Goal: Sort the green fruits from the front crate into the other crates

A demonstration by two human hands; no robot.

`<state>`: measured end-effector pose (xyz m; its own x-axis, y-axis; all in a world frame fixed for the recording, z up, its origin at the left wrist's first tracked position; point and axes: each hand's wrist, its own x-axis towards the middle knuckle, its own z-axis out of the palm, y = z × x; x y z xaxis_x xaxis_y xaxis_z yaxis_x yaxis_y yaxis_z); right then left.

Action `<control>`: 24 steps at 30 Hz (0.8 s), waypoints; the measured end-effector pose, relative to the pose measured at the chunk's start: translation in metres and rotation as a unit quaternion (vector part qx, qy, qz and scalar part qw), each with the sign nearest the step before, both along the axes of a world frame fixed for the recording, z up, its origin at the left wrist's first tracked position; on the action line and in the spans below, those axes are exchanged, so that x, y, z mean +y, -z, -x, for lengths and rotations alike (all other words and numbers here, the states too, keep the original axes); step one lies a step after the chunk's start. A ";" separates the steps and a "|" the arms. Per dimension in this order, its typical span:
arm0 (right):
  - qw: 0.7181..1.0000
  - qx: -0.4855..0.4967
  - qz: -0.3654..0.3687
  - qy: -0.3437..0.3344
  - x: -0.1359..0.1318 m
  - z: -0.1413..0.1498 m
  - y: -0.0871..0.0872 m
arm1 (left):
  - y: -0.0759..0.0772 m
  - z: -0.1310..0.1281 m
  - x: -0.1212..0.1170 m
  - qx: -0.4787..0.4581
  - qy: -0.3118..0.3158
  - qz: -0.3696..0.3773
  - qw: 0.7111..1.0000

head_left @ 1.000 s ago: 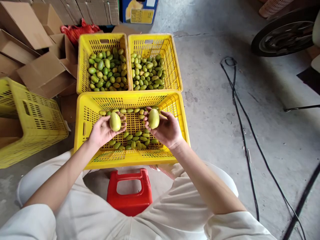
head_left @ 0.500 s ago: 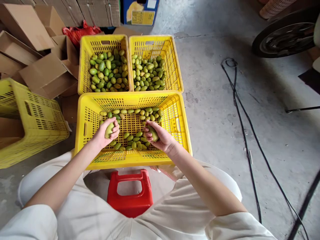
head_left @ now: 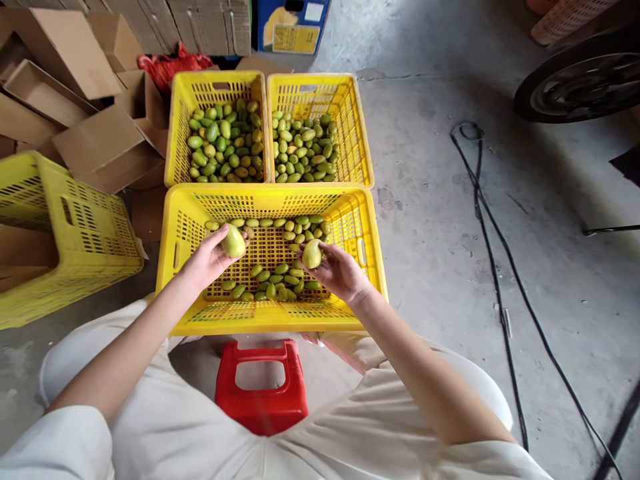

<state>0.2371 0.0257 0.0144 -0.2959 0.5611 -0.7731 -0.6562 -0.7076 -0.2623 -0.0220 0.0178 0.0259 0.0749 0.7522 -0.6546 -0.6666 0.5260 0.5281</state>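
Observation:
My left hand [head_left: 210, 260] is closed round a yellow-green fruit [head_left: 233, 241], held over the left side of the near yellow crate [head_left: 270, 325]. My right hand [head_left: 340, 272] grips another pale yellow-green fruit [head_left: 311, 254] above the crate's middle. Loose green fruits [head_left: 273, 283] lie on the crate floor below and in a row along its far wall. Behind it stand two smaller yellow crates, the left one [head_left: 175, 133] and the right one [head_left: 363, 133], both filled with green fruits.
A red stool [head_left: 261, 387] sits between my knees. An upturned yellow crate [head_left: 60, 233] and cardboard boxes [head_left: 95, 140] are at the left. Black cables [head_left: 495, 267] run over the concrete floor at the right, with a wheel [head_left: 580, 80] at the far right.
Both hands dipped down toward the crate floor half a second ago and have risen again, each holding a fruit turned toward me. The view shifted slightly right.

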 end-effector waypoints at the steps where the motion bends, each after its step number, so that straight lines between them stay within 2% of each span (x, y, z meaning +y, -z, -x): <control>1: 1.000 -0.001 -0.018 -0.012 -0.001 0.000 0.000 | 0.000 0.000 -0.001 -0.005 0.016 -0.011 1.000; 6: 0.997 0.023 -0.054 -0.057 -0.006 0.005 -0.004 | 0.002 -0.005 -0.008 -0.037 0.079 -0.040 0.995; 10: 0.994 0.053 -0.047 -0.087 -0.007 0.009 -0.009 | 0.002 -0.010 -0.009 -0.031 0.110 0.004 0.993; 16: 0.990 0.051 -0.127 -0.035 0.004 -0.003 -0.025 | -0.017 -0.001 0.004 -0.030 -0.029 0.029 0.999; 18: 0.990 0.042 -0.136 -0.023 0.008 -0.005 -0.030 | -0.020 0.002 0.007 -0.023 -0.047 0.018 0.998; 21: 0.994 0.043 -0.102 -0.004 0.010 -0.003 -0.030 | -0.020 0.002 0.006 -0.027 -0.021 -0.016 0.999; 24: 0.994 0.086 -0.064 -0.002 0.006 0.000 -0.022 | -0.015 0.001 0.001 -0.037 0.049 -0.045 0.997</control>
